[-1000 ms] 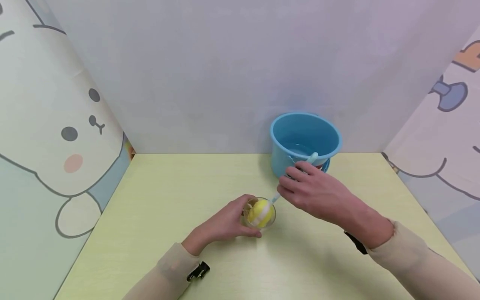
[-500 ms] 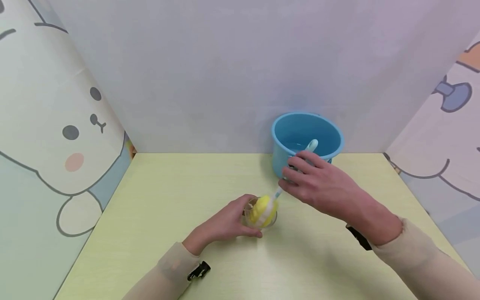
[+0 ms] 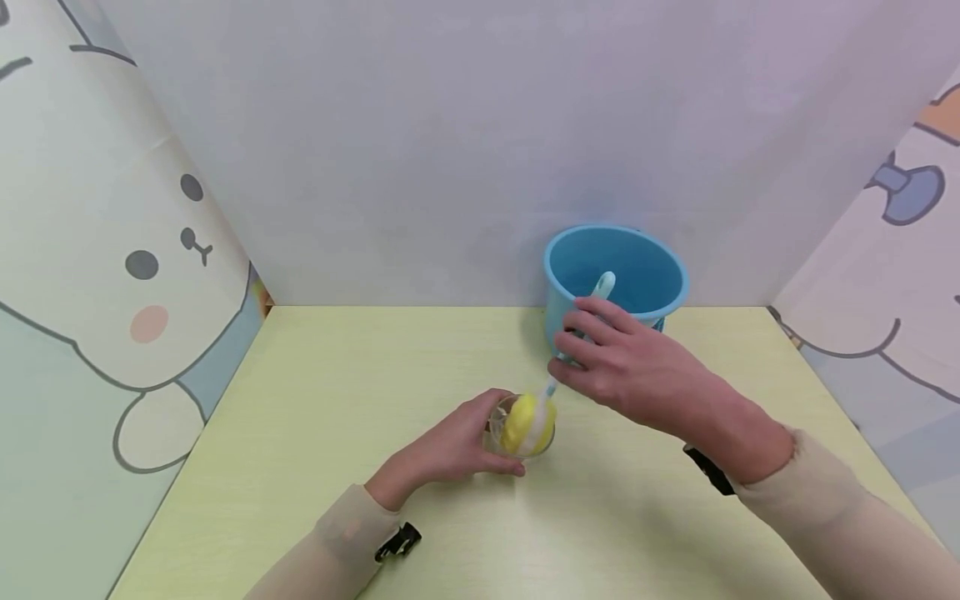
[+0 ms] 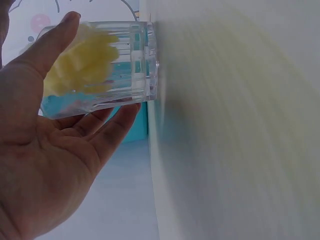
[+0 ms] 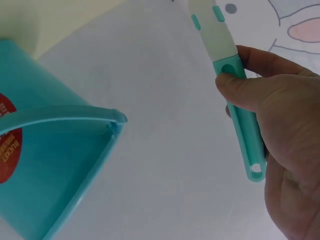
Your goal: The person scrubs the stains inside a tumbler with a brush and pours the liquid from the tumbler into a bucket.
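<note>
A clear glass cup [image 3: 494, 427] stands on the table near the middle of the head view. My left hand [image 3: 465, 437] holds it from the left side, thumb and fingers round its wall. Inside the glass sits the yellow sponge head [image 3: 527, 425] of a cup brush, with a pale band over it. My right hand [image 3: 637, 362] grips the brush's handle [image 3: 603, 286], which slants up and away to the right. In the right wrist view the thumb presses the green and white handle [image 5: 245, 125]. Through the glass [image 4: 139, 75], the left wrist view shows the yellow sponge [image 4: 82, 62].
Behind the right hand stands a blue bucket [image 3: 555, 308], its handle and a red label showing in the right wrist view. The pale yellow table [image 3: 352, 358] meets a plain back wall [image 3: 405, 167]. Cartoon-printed panels [image 3: 150, 208] flank both sides.
The sponge head has shifted to the right and tilted inside the glass. The brush handle's top rose, then swung left with my right hand. The left hand and glass stay almost still.
</note>
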Demonstrator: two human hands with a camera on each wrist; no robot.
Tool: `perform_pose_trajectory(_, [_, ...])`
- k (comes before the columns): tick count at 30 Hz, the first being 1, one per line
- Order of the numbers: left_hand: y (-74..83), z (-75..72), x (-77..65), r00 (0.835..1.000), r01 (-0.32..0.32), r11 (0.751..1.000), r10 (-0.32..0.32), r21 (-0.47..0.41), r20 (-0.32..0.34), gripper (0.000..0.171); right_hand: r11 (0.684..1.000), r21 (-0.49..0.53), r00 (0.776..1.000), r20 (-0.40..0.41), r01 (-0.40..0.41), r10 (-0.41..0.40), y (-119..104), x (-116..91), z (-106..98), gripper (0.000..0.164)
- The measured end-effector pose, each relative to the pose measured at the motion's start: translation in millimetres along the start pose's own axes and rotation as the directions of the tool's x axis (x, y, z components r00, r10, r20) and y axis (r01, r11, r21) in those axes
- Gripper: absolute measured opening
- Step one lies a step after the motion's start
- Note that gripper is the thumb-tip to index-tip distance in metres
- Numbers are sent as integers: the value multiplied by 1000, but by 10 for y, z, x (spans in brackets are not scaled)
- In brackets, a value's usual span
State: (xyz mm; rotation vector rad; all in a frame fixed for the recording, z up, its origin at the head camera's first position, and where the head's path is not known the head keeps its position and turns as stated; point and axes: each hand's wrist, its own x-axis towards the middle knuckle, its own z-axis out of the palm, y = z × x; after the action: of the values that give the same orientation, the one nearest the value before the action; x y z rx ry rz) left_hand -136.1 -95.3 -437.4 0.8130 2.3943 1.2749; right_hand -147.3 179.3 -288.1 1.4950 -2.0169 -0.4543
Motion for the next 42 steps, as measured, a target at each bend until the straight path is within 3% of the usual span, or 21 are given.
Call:
perform_pose_trajectory(13, [-24,-2,0,1000,5,1000,-5,30,-7,87,995,-90,999,28,39,-36,-249,67,154,48])
perform_pose_trajectory(19, [-27,-2,5,1000,-5,1000,6,12,-12,85,992,-115,999,19,47,-45,-219,84,130,39])
perform_pose_trajectory(31, [-4,3,5,1000,14,1000,-14,-13,7,89,998,-65,1000,-25,-18,17,-37,16,-37,51])
perform_pose_trajectory(42, [12,0,3,1000,19,1000,-19,-14,9,86,993,-121,999,-30,14,-17,-164,71,50,45])
